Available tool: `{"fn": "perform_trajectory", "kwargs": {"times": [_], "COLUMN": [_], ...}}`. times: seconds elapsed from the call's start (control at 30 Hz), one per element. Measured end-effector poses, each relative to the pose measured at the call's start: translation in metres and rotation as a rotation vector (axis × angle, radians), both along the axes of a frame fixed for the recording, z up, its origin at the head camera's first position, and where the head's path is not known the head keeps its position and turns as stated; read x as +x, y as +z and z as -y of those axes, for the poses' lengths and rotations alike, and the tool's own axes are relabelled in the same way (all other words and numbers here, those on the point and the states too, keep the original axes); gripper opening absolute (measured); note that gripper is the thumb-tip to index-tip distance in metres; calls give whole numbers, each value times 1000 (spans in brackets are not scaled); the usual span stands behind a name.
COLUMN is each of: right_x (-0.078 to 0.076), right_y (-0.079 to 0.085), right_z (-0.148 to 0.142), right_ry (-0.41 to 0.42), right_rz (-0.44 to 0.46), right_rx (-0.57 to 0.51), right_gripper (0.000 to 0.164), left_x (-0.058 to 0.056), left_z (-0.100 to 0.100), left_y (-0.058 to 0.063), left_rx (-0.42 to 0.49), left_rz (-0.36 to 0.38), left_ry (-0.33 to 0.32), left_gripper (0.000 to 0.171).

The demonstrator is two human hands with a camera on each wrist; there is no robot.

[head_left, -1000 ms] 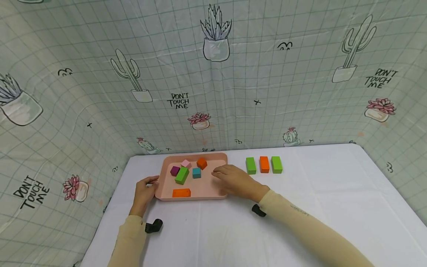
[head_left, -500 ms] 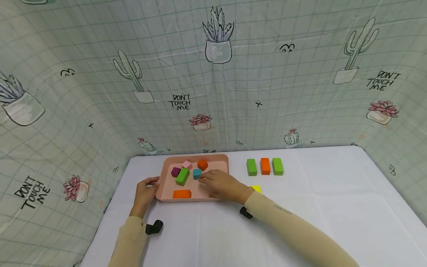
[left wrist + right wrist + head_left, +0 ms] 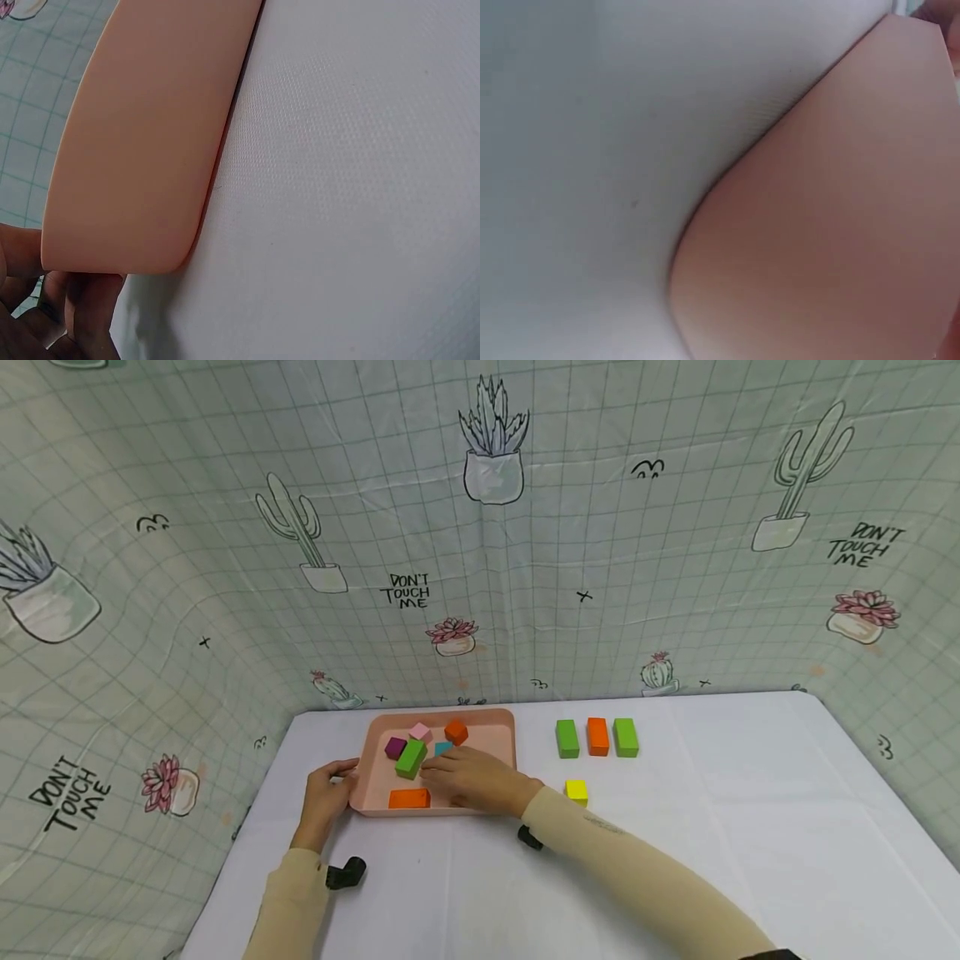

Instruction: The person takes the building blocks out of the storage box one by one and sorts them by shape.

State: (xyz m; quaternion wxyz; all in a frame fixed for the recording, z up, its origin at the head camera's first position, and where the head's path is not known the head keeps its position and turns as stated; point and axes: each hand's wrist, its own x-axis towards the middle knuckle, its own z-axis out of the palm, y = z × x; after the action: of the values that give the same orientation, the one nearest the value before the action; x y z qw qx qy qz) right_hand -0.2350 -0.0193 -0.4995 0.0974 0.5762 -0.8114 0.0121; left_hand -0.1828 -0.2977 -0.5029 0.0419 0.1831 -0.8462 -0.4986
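Observation:
A pink tray [image 3: 495, 735] holds several coloured blocks. My left hand [image 3: 326, 797] pinches the tray's left rim between thumb and fingers; the left wrist view shows those fingers [image 3: 94, 307] at the tray's end wall. Over the tray's right part, my right hand [image 3: 480, 778] reaches in with nothing visible in its grasp. Its fingertips lie just right of a green block [image 3: 411, 759], and whether they touch it I cannot tell. Partly behind that hand is a teal cube [image 3: 442, 748]. An orange block [image 3: 408, 798] lies along the tray's near wall.
Inside the tray are also a purple cube [image 3: 395, 748], a pink cube [image 3: 421, 732] and an orange cube [image 3: 456, 732]. On the white table stand two green blocks [image 3: 567, 739] with an orange block [image 3: 597, 737] between them, and a yellow cube [image 3: 576, 792] nearer.
My right hand has moved left across the tray, from its right side to beside the green block. The yellow cube has come out from behind the right arm. The left hand stays at the rim.

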Motion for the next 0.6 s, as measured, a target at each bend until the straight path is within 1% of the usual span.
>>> {"fn": "perform_trajectory", "kwargs": {"times": [0.1, 0.17, 0.27, 0.47, 0.6], "right_x": [-1, -2, -3, -5, -3], "right_y": [1, 2, 2, 5, 10], "right_z": [6, 10, 14, 22, 28], "right_ry": [30, 49, 67, 79, 78], "right_rz": [-44, -68, -78, -49, -44], "right_rx": [-2, -5, -7, -10, 27], "right_gripper": [47, 46, 45, 40, 40], "left_x": [0, 0, 0, 0, 2], "left_z": [0, 1, 1, 0, -2], "left_y": [1, 1, 1, 2, 3], "left_rx": [6, 9, 2, -2, 3], "left_rz": [-5, -1, 11, 7, -4], "left_ry": [4, 5, 4, -1, 0], "left_gripper": [33, 33, 33, 33, 33]}}
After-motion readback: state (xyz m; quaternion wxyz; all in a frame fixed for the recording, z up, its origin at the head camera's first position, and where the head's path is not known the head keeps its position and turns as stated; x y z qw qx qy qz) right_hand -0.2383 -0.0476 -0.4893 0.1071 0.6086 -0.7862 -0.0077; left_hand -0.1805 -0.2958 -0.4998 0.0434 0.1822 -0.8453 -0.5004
